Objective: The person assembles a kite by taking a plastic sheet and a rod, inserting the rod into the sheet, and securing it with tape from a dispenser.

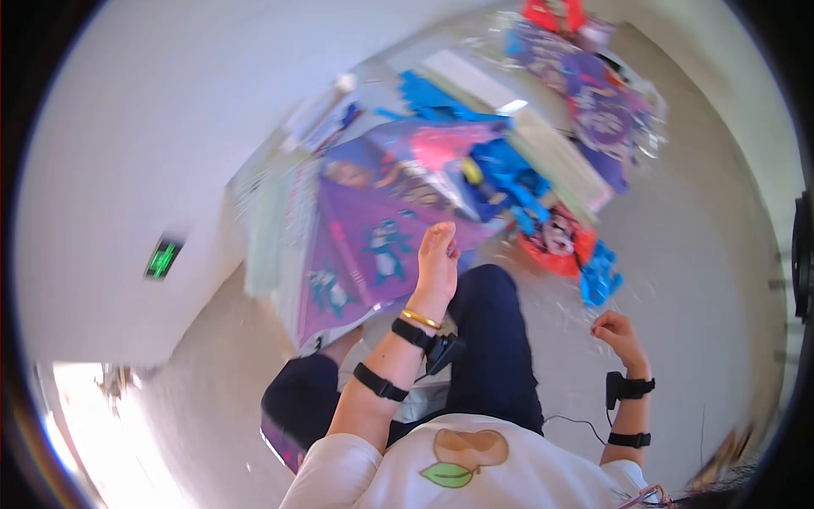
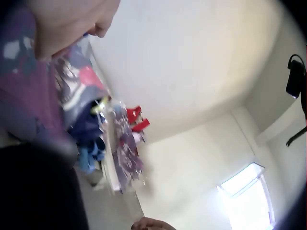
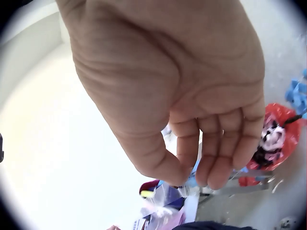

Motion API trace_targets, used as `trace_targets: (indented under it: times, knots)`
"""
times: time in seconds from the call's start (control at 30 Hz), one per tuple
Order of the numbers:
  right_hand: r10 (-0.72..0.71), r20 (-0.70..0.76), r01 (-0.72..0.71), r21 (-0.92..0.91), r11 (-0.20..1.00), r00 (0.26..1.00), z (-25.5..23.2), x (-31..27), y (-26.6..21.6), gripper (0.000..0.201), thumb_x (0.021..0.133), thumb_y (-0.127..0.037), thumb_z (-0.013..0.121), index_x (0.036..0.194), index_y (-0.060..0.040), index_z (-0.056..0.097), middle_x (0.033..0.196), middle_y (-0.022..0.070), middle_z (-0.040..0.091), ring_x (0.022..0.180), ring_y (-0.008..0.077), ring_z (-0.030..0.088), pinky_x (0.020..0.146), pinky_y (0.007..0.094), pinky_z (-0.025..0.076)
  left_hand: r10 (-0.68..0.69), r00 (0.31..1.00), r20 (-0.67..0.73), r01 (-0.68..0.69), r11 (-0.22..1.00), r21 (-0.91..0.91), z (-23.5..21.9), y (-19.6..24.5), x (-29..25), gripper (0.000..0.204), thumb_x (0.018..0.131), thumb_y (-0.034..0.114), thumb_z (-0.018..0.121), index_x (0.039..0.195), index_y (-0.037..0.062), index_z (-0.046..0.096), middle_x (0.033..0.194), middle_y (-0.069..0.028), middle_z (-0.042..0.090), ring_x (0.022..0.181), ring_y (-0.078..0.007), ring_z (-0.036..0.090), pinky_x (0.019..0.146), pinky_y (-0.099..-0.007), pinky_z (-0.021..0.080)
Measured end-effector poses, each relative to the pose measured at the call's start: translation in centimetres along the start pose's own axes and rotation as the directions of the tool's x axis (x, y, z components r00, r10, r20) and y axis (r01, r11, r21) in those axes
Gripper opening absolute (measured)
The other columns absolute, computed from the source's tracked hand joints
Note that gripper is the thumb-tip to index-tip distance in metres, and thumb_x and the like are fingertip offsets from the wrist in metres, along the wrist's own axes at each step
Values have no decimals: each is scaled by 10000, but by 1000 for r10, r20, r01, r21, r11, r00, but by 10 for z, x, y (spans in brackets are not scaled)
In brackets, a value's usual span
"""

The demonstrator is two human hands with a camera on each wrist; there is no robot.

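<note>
A purple printed sheet (image 1: 356,254) with teal and white cartoon figures, kite-like in shape, spreads over the table at the left. My left hand (image 1: 437,263) is over the lower right part of this sheet, its fingers loosely bent and no held object showing. In the left wrist view, the left hand (image 2: 72,24) overlaps the blurred purple sheet (image 2: 29,86). Off to the right, my right hand (image 1: 623,335) is in the air beside the table, apart from the items. The right wrist view shows the right hand's palm (image 3: 192,72) with loosely curled fingers and nothing in them.
Bright blue plastic pieces (image 1: 513,174) and a long pale box (image 1: 560,153) lie beyond the sheet. A red bag with a cartoon face (image 1: 555,242) hangs at the table's right side. More purple packages (image 1: 602,110) are at the far right. My knee (image 1: 492,314) is below the table edge.
</note>
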State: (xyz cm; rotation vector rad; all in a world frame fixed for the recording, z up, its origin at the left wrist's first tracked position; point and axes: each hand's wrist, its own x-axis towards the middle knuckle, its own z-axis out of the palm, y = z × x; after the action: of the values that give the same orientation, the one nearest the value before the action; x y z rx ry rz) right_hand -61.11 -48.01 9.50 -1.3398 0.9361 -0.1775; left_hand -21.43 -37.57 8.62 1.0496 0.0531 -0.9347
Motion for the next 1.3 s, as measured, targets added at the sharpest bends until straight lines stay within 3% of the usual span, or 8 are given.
trace_targets:
  times: [0.27, 0.53, 0.6, 0.63, 0.83, 1.13, 1.27, 1.3]
  knots:
    - [-202, 459, 382, -344, 858, 865, 164, 153, -150, 74, 858, -39, 642, 896, 24, 634, 787, 39, 653, 774, 95, 624, 702, 252, 497, 266, 829, -492, -419, 879, -230, -230, 76, -114, 104, 886, 194, 714, 914, 236, 624, 844, 120, 556, 711, -39, 454, 643, -244, 362]
    - [-126, 811, 704, -405, 583, 571, 364, 284, -281, 94, 815, -27, 621, 886, -36, 683, 777, 27, 672, 739, 115, 623, 669, 275, 487, 149, 626, -766, -652, 639, -408, -301, 98, -139, 132, 888, 232, 717, 913, 233, 587, 742, 103, 495, 637, -39, 438, 617, -240, 350]
    - [-72, 812, 733, -480, 481, 579, 405, 315, -299, 98, 805, -38, 624, 873, -42, 694, 794, 22, 671, 736, 114, 613, 663, 275, 484, 135, 617, -775, -672, 603, -430, -310, 101, -129, 132, 892, 236, 714, 908, 228, 583, 725, 100, 485, 618, -41, 435, 607, -241, 353]
    - [44, 744, 609, -578, 543, 667, 423, 316, -312, 120, 795, -44, 618, 881, -46, 701, 787, 15, 660, 730, 115, 599, 650, 280, 483, 134, 616, -776, -680, 588, -438, -314, 101, -125, 134, 896, 241, 712, 903, 223, 579, 708, 98, 476, 598, -42, 433, 597, -242, 355]
    - [99, 775, 654, -588, 476, 625, 500, 370, -311, 137, 787, -29, 610, 882, -40, 709, 779, 13, 642, 696, 116, 581, 619, 271, 475, 123, 618, -777, -720, 484, -497, -337, 99, -105, 126, 912, 211, 698, 899, 202, 574, 641, 79, 421, 508, -43, 386, 503, -224, 343]
    - [132, 676, 523, -665, 534, 725, 538, 430, -289, 189, 795, -29, 679, 980, -29, 643, 861, 44, 669, 748, 121, 612, 645, 277, 503, 92, 659, -747, -715, 387, -583, -340, 107, -90, 109, 928, 191, 676, 917, 188, 567, 631, 72, 420, 475, -31, 341, 422, -200, 298]
    - [82, 709, 566, -623, 540, 701, 558, 456, -266, 198, 775, -62, 736, 940, -43, 629, 884, 60, 675, 813, 174, 638, 680, 312, 514, 90, 538, -838, -770, 456, -446, -346, 103, -80, 109, 933, 194, 671, 923, 165, 566, 625, 79, 421, 472, -18, 333, 417, -185, 273]
    - [24, 733, 654, -622, 431, 680, 564, 459, -262, 202, 774, -72, 743, 938, -42, 629, 892, 73, 680, 823, 196, 646, 691, 330, 515, 82, 520, -850, -768, 480, -423, -345, 104, -79, 107, 935, 194, 668, 922, 165, 566, 623, 79, 419, 471, -17, 331, 416, -186, 267]
